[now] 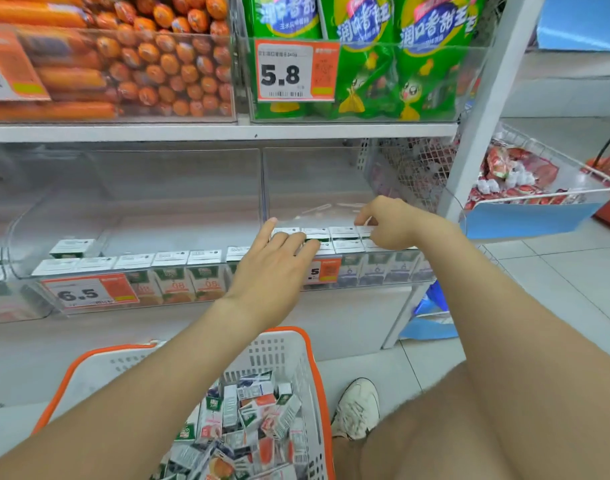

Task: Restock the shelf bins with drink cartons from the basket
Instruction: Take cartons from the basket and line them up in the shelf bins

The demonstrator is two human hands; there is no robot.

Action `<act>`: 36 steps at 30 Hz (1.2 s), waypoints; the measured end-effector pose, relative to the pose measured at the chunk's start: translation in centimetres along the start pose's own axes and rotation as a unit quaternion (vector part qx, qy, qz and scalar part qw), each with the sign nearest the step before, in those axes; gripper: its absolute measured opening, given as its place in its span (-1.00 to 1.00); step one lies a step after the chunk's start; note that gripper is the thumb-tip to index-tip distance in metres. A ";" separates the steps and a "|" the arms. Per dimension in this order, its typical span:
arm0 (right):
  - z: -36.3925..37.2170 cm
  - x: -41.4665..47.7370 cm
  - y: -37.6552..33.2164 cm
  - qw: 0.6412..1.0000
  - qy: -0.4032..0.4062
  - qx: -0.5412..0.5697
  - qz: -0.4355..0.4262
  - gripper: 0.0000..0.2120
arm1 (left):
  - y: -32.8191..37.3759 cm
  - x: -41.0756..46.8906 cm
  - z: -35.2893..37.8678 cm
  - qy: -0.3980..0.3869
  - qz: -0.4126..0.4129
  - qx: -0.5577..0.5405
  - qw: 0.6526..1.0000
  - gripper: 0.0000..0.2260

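Two clear shelf bins sit side by side on the lower shelf. The right bin [317,188] holds rows of blue drink cartons [345,237]. My left hand [272,265] lies flat with straight fingers on the carton tops at that bin's left front. My right hand [390,223] has its fingers curled down onto the cartons at the right end of the back row. The left bin [140,188] holds a front row of orange drink cartons [189,268] and one carton [73,247] behind. The white and orange basket [289,362] below is full of mixed cartons [248,427].
Bins of orange sausages [140,64] and green snack bags [383,64] fill the upper shelf. A wire basket of red packets [525,181] hangs off the white shelf post [483,109] at right. My shoe [357,407] stands on the tiled floor beside the basket.
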State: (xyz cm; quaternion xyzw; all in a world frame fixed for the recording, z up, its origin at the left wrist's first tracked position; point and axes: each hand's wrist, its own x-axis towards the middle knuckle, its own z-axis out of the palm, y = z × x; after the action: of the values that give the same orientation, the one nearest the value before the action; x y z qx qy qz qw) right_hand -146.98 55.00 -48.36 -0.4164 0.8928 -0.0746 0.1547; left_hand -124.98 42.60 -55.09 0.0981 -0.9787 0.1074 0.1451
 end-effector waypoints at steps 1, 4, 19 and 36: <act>-0.1 -0.2 0.1 1.000 -0.007 0.005 -0.001 -0.46 | -0.1 0.0 0.0 -0.002 0.002 -0.008 1.000 -0.47; 0.1 -1.1 -0.5 1.000 -0.002 -0.015 0.006 -0.49 | -0.6 -0.1 -0.2 0.004 0.007 -0.057 0.998 -0.52; 13.2 -10.0 -16.6 0.935 -0.235 -0.113 -0.241 -0.68 | -5.2 -14.9 2.3 -0.057 -0.068 -0.215 0.973 -0.81; 35.9 -8.7 -13.8 0.852 -0.399 -0.245 -0.235 -0.80 | -1.4 -27.2 19.4 -0.456 -0.118 -0.208 0.857 -0.34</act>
State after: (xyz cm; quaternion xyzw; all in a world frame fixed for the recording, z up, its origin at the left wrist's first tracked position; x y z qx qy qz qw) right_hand -119.68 52.67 -76.63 -0.6321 0.6189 0.2856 0.3685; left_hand -104.19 41.04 -81.25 0.2189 -0.9157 -0.1733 -0.2892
